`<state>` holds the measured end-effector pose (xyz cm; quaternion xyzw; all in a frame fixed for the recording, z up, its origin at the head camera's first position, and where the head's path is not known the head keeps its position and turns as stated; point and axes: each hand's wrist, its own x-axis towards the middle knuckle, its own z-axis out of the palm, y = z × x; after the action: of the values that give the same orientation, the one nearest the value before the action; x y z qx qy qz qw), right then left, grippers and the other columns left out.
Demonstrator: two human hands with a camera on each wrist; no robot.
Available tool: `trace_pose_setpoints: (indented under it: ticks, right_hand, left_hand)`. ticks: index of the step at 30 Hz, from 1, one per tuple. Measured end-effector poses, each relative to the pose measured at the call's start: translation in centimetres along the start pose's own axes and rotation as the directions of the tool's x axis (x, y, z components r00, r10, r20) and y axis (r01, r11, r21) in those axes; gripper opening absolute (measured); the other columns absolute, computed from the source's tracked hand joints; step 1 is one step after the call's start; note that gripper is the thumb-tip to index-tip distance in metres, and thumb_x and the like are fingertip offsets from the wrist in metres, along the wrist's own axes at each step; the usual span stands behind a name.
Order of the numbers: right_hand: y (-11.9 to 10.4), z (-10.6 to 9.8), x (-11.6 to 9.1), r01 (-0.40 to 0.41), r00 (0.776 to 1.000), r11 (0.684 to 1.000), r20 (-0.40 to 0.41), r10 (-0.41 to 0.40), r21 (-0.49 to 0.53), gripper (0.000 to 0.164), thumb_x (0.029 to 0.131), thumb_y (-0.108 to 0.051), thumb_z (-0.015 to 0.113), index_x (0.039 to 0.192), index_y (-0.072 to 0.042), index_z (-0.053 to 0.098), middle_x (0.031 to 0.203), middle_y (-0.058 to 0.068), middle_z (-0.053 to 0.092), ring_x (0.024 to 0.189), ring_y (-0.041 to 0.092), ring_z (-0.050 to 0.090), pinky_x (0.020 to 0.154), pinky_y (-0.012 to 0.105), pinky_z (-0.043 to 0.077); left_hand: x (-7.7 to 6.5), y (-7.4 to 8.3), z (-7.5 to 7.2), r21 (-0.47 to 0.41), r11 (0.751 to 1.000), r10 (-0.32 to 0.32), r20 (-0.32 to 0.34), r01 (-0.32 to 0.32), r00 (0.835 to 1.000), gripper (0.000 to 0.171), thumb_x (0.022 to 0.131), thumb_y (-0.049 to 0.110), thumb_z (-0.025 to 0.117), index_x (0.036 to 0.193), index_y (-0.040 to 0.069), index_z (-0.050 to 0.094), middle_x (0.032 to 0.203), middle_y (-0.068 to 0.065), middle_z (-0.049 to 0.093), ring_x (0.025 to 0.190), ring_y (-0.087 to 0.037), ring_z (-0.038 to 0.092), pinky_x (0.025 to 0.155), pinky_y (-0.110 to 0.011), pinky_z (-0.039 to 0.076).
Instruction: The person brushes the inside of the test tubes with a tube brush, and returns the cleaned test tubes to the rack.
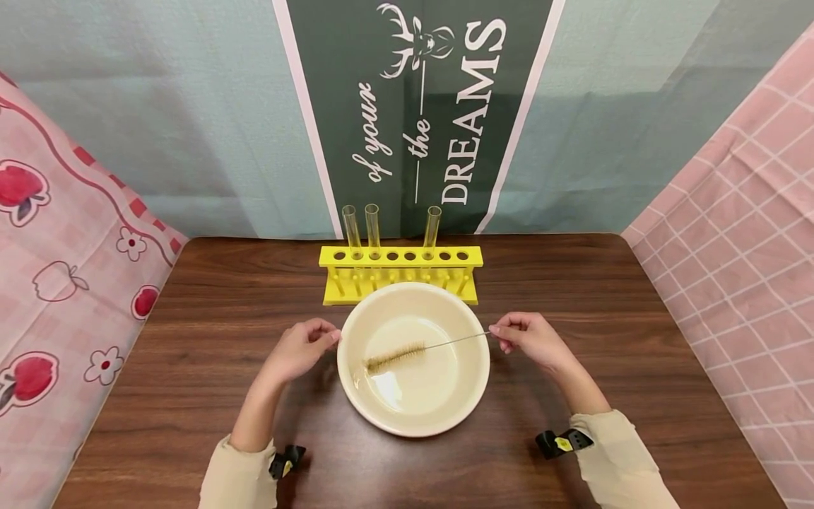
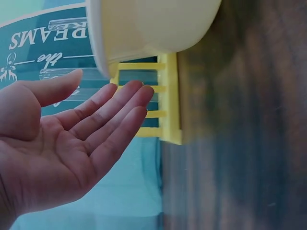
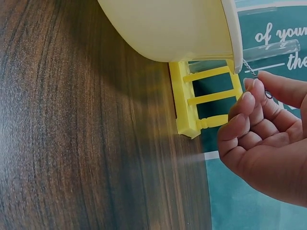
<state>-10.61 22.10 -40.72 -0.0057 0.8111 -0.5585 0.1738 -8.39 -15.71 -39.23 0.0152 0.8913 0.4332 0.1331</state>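
Observation:
A cream basin [image 1: 413,423] stands on the table, and a test tube brush [image 1: 397,358] lies slanted across it. The brush's tan bristles are inside the basin at the left, and its twisted wire handle crosses the right rim. My right hand [image 1: 531,341] pinches the end of that wire between thumb and fingers; in the right wrist view the hand [image 3: 268,129] shows a small loop at the wire's tip. My left hand [image 1: 302,351] is at the basin's left rim. In the left wrist view this hand [image 2: 72,139] has its fingers extended, holding nothing.
Behind the basin stands a yellow test tube rack [image 1: 400,258] holding three glass test tubes, one of them a tube [image 1: 431,232] right of centre. The wooden table [image 1: 242,283] meets a printed curtain [image 1: 222,141] at the back. Pink cloths hang at both sides.

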Motion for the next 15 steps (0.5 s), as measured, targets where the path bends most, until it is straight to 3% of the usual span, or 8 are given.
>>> trace_pose_setpoints:
  ticks: [5,15]
  right_hand:
    - [-0.2,0.1,-0.2,-0.002,1.000,1.000,0.004,0.002,-0.009,0.028,0.086,-0.012,0.063,0.091,0.015,0.058,0.065,0.007,0.054,0.060,0.017,0.053,0.064,0.038,0.049]
    - [-0.2,0.2,-0.2,0.016,1.000,1.000,0.009,-0.015,-0.026,0.027,0.086,-0.011,0.062,0.092,0.015,0.057,0.066,0.006,0.055,0.061,0.018,0.054,0.064,0.042,0.049]
  left_hand:
    - [1.2,0.9,-1.2,0.041,0.999,0.021,-0.035,-0.020,0.999,0.023,0.092,0.022,0.053,0.100,0.002,0.062,0.087,-0.010,0.065,0.081,-0.021,0.057,0.067,-0.033,0.043]
    - [4.7,2.6,-2.8,-0.036,0.997,0.060,-0.113,-0.065,0.992,0.025,0.091,0.015,0.055,0.110,-0.001,0.058,0.095,-0.015,0.063,0.083,-0.027,0.058,0.067,-0.033,0.046]
